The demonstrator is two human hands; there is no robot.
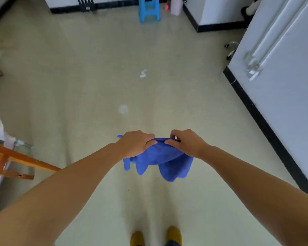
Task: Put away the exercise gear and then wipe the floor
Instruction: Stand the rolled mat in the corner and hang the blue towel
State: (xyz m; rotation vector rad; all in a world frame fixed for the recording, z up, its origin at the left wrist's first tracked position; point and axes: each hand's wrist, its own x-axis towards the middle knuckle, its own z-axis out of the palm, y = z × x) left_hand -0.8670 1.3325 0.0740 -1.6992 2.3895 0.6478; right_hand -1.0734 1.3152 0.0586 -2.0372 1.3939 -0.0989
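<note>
Fingers of the left hand [135, 143] were curled over the upper edge of a blue cloth [160, 157], and those of the right hand [185, 142] pinched the same edge just beside them, so both hands gripped the cloth and neither was free. Below the hands lay the floor [78, 86], a pale surface filling most of the view, with the person standing and both arms stretched forward over it. A white cabinet front [283, 86] with a black base strip ran along the right side, and an orange wooden frame [16, 162] entered from the left edge; its purpose could not be determined. A blue plastic stool [149, 11] stood at the far wall, well apart from the hands. The cloth was held in the air between the hands, bunched at the top with its loose corners hanging down, clear of the floor. The two grips set close together on one edge suggested the cloth was being gathered or refolded into a pad for wiping, though this is a judgement only. No exercise gear could be identified in view, which would be consistent with the wiping stage being in hand. A crumpled white scrap [143, 73] lay on the floor ahead, and nearer the hands a faint pale round mark [123, 109] showed; both were likely targets for the cloth. Yellow shoes [173, 235] were visible at the bottom edge.
</note>
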